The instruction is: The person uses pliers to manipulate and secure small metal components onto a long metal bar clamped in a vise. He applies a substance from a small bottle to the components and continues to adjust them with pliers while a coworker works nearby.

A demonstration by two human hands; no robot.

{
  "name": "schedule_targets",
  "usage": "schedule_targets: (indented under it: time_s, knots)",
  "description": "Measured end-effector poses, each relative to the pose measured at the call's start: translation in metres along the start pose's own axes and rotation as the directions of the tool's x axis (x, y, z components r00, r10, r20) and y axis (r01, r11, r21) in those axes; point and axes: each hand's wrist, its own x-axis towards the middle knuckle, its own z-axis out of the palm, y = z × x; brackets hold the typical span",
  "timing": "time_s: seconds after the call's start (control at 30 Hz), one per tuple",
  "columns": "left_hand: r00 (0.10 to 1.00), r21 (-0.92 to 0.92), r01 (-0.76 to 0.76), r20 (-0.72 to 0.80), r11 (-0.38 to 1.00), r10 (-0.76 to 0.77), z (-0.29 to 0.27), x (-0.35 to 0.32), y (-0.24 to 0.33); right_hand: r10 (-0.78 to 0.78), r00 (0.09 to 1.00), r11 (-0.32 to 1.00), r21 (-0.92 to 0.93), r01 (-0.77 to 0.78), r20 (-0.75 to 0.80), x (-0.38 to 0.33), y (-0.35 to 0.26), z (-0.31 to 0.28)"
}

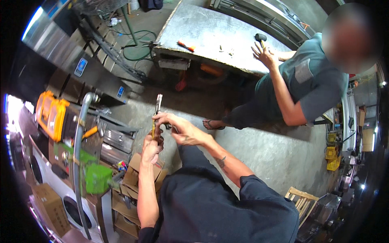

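Observation:
In front of my body I hold a slim, upright tool with a silver metal end (159, 102) and a narrow yellow strip lower down; its exact kind is not clear. My left hand (150, 150) is wrapped around its lower part. From the right, my right hand (182, 128) reaches across, its thumb and fingers closed on the tool's middle just above my left hand. The fingers hide much of the tool.
A co-worker (300, 81) stands at the metal-topped workbench (206, 26), one hand by a black-headed mallet (260, 37). An orange-handled tool (186, 46) lies there. At left are a green vise (98, 178), a curved metal pipe (78, 141), and cardboard boxes (50, 208).

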Motion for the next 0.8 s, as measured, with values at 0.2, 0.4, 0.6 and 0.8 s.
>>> schedule_targets:
  time_s: [0.2,0.4,0.6,0.8]
  knots:
    - [0.985,0.256,0.077,-0.171,0.964,-0.033,0.054,0.116,0.023,0.065,0.694,0.638,-0.505,-0.582,-0.717,0.042,0.217,-0.233]
    - [0.918,0.697,-0.078,-0.229,0.713,0.323,0.097,0.311,0.07,-0.097,0.803,-0.305,-0.751,-0.586,-0.588,0.041,0.361,-0.367]
    - [0.815,0.885,-0.178,-0.112,0.43,0.568,0.113,0.487,0.127,0.246,0.838,-0.603,-0.754,-0.262,-0.488,0.068,0.335,-0.362]
    - [0.839,0.895,-0.137,-0.124,0.425,0.531,0.151,0.582,0.122,0.067,0.756,-0.132,-0.757,-0.64,-0.651,0.063,0.331,-0.351]
